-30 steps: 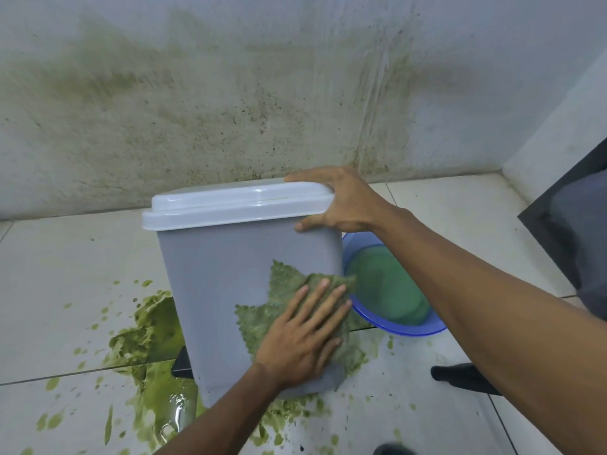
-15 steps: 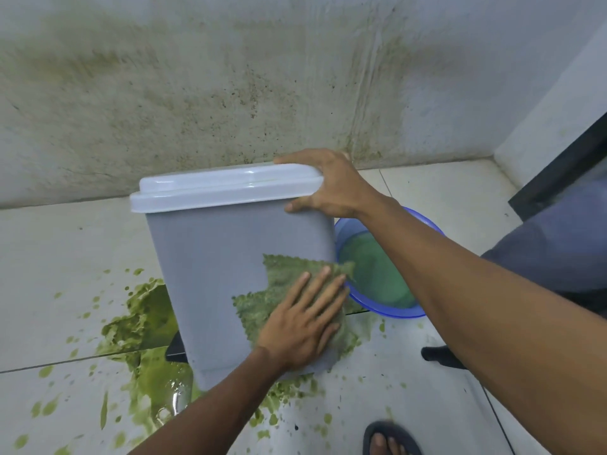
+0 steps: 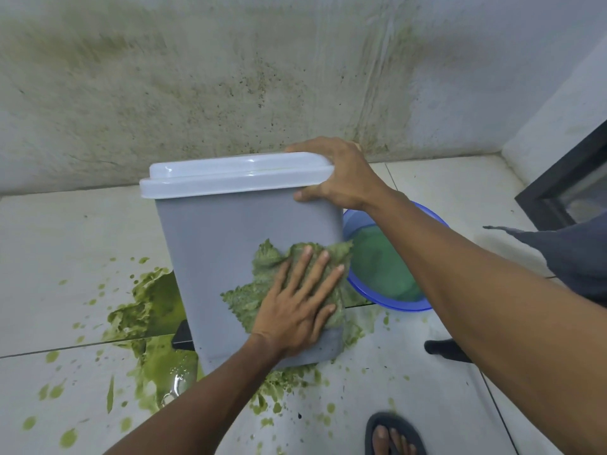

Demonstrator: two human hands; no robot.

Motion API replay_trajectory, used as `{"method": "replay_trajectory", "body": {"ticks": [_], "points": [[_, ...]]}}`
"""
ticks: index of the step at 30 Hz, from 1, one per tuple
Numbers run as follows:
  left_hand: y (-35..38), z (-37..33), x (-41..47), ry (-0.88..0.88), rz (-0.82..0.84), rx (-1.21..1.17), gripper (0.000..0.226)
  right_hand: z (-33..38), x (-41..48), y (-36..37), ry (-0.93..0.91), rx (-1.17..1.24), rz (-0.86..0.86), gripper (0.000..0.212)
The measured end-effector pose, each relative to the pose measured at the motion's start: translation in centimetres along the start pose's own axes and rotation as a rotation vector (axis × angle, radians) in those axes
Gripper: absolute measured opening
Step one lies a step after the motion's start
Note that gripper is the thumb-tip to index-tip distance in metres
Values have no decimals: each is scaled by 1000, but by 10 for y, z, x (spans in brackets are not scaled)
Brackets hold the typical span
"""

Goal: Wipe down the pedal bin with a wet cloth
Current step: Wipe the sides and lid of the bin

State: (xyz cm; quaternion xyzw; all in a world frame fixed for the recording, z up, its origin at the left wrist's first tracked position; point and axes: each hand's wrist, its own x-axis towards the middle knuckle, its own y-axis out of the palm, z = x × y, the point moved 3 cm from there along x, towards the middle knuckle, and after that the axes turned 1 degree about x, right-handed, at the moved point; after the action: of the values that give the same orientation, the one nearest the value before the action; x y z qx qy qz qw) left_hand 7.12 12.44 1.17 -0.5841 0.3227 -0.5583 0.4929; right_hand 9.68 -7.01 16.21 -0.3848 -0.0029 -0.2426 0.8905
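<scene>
The grey pedal bin [image 3: 213, 257] with a white lid [image 3: 230, 175] stands on the tiled floor, tilted slightly. Its black pedal [image 3: 181, 336] pokes out at the lower left. A wet, green-stained cloth [image 3: 266, 261] lies flat against the bin's front right side. My left hand [image 3: 302, 303] presses the cloth to the bin with straight, spread fingers. My right hand [image 3: 338, 175] grips the lid's right corner, fingers over the top and thumb on the bin's side.
A blue basin [image 3: 394, 300] of greenish water sits right behind the bin. Green slime [image 3: 147, 307] is splashed over the floor tiles left of and below the bin. A stained wall rises behind. My sandalled foot [image 3: 391, 435] shows at the bottom right.
My left hand and the cloth have stayed on the bin's lower right front, shifting slightly up. The view has moved closer and lower, bringing my foot into sight.
</scene>
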Motion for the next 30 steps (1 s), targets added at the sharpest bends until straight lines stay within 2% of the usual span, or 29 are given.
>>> {"method": "replay_trajectory", "body": {"ticks": [4,7,15,22,26,30], "points": [[10,-6,-24,237,98,34,69,2,-1,-1,5,1,2,77],[12,5,-42,291,102,49,72,3,0,0,18,3,5,77],[2,15,-21,175,22,79,78,2,1,-1,21,-8,3,77],[9,-6,-26,236,76,75,73,2,-1,-1,21,4,-3,78],[10,9,-38,262,58,58,73,4,-2,-1,30,-26,15,76],[4,34,-41,121,-7,59,69,3,-1,1,40,-6,-4,80]]}}
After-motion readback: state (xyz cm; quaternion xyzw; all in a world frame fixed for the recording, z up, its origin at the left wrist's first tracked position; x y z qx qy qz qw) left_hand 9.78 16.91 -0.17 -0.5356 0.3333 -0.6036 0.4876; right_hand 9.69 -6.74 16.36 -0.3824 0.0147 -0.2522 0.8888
